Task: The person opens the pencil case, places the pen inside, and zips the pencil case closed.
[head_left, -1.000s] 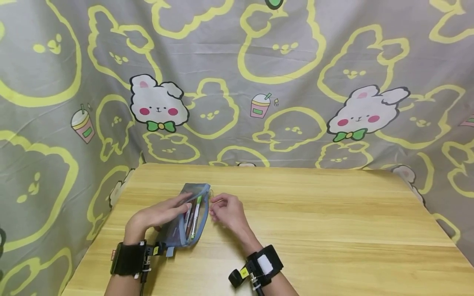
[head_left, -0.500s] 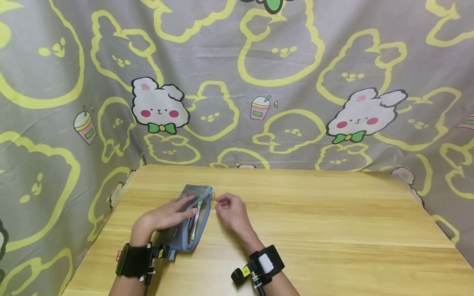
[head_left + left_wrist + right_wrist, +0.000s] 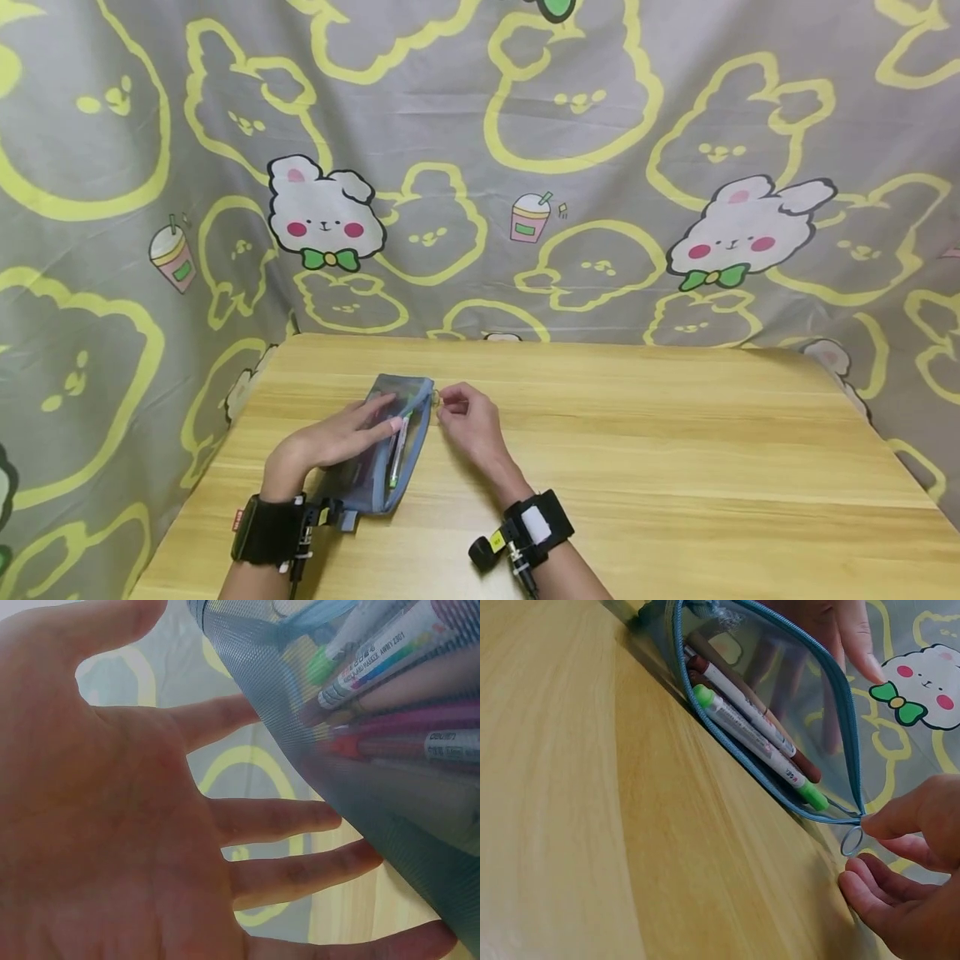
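A blue-grey mesh pencil case [image 3: 360, 479] lies on the left half of the table, its zip unfastened. Inside are several pens, among them a marker with green ends [image 3: 761, 742] and a brown-ended pen [image 3: 742, 701]. My left hand [image 3: 330, 437] rests on the case's left side with fingers straight and spread; in the left wrist view they reach behind the mesh. At the far end of the zip, my right hand [image 3: 472, 421] pinches the corner of the case between thumb and index finger. A small metal ring [image 3: 853, 841] hangs there, beside the fingertips.
The wooden table [image 3: 675, 450] extends to the right of the hands. A grey curtain [image 3: 465, 125] with yellow outlines and rabbit faces stands behind the table and along its sides. Both wrists wear black straps with cameras.
The pencil case has shifted slightly to the right, and its opening shows fewer pens from above. My right hand has moved a little right and its fingertips have come to the zip end.
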### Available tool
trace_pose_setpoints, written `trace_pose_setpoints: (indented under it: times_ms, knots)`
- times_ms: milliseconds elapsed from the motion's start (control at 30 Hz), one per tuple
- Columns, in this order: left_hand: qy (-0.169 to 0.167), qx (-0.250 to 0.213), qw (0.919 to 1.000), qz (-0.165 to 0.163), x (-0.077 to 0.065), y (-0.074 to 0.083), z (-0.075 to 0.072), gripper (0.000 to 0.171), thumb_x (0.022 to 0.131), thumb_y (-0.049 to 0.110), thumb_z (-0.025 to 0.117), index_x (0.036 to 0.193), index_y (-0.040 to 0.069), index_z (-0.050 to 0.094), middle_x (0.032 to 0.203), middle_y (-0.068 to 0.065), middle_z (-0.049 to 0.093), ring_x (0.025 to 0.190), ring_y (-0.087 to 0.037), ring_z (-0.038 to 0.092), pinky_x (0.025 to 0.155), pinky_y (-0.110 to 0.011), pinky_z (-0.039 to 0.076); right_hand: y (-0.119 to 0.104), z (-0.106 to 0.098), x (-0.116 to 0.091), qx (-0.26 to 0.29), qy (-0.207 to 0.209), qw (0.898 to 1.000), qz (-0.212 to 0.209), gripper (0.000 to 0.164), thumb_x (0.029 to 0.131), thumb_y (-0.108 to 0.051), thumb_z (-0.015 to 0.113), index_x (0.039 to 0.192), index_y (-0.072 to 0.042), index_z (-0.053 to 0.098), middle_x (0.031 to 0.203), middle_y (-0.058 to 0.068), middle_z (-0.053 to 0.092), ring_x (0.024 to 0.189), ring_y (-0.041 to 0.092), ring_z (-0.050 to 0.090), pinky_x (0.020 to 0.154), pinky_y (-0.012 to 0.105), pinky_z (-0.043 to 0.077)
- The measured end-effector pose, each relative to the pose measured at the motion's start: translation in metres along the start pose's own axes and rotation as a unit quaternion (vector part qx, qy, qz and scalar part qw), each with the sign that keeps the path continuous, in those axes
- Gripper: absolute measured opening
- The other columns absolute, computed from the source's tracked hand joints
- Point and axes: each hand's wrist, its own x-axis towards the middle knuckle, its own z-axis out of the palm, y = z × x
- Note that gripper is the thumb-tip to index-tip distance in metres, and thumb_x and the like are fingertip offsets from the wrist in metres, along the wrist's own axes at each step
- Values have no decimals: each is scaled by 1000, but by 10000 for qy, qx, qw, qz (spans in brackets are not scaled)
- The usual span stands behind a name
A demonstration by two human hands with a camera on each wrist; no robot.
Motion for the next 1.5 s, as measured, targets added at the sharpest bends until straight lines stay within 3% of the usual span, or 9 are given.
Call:
trace_pose_setpoints:
  times_ms: [200, 367, 567, 700, 867, 967, 1100, 1233, 1500]
  knots:
    - [87, -72, 9999, 100, 0, 0, -1, 78, 105, 58, 43, 164, 11, 24, 163, -33, 18, 148, -54, 21, 112, -73, 26, 4, 6, 6, 141, 276, 9995, -100, 19, 89, 5, 70, 107, 4, 70, 105, 16, 70, 98, 27, 68, 86, 32, 59]
    - [83, -123, 9995, 270, -1, -2, -2, 77, 106, 55, 43, 164, 7, 24, 163, -33, 21, 148, -53, 22, 114, -71, 26, 7, 8, 8, 195, 219, 9995, -66, 22, 90, 3, 71, 112, 2, 69, 108, 14, 70, 101, 24, 68, 89, 31, 58]
    - [122, -160, 9973, 707, 3, -3, -10, 74, 108, 50, 42, 162, 2, 26, 163, -30, 24, 150, -50, 20, 118, -68, 21, 9, 7, 12, 184, 211, 9995, -112, 24, 91, 1, 70, 114, 1, 68, 111, 12, 69, 107, 26, 66, 94, 33, 56]
    - [423, 240, 9922, 1145, 7, -4, -8, 65, 110, 44, 44, 158, 2, 37, 160, -30, 32, 148, -51, 25, 116, -69, 25, 11, 9, 14, 200, 217, 9993, -238, 25, 90, 3, 71, 114, 2, 68, 114, 15, 69, 111, 29, 66, 98, 33, 55]
    - [1123, 779, 9783, 1557, 17, -6, -3, 53, 109, 37, 49, 152, 5, 49, 157, -33, 35, 143, -57, 31, 110, -74, 29, 9, 11, 13, 290, 269, 9988, -293, 25, 89, 3, 71, 114, 4, 67, 116, 18, 70, 112, 32, 67, 100, 35, 55]
    - [1323, 900, 9711, 1772, 29, -7, -6, 48, 109, 31, 53, 147, 3, 55, 154, -34, 38, 140, -56, 36, 111, -72, 30, 8, 12, 13, 335, 328, 9986, -238, 25, 90, 1, 72, 114, 3, 67, 116, 17, 70, 112, 31, 67, 101, 35, 54]
    - [1238, 877, 9662, 2083, 47, -10, -12, 43, 108, 24, 55, 141, -3, 58, 147, -31, 50, 137, -51, 44, 112, -66, 35, 7, 16, 14, 331, 487, 9980, -244, 22, 90, 1, 73, 111, 1, 68, 113, 13, 71, 108, 29, 68, 100, 36, 54]
    - [1132, 812, 9666, 2153, 61, -15, -13, 42, 108, 21, 55, 140, -6, 58, 142, -27, 57, 135, -48, 48, 111, -63, 38, 8, 21, 16, 179, 629, 9972, -351, 19, 88, 4, 74, 106, -1, 69, 107, 10, 72, 101, 24, 70, 95, 34, 57]
    - [1059, 881, 9663, 2176, 70, -14, -6, 40, 108, 14, 53, 139, -10, 56, 137, -29, 59, 131, -49, 51, 109, -63, 40, 11, 24, 18, -180, 797, 9952, -546, 13, 86, 4, 76, 97, -3, 73, 94, 6, 74, 86, 12, 68, 82, 26, 58]
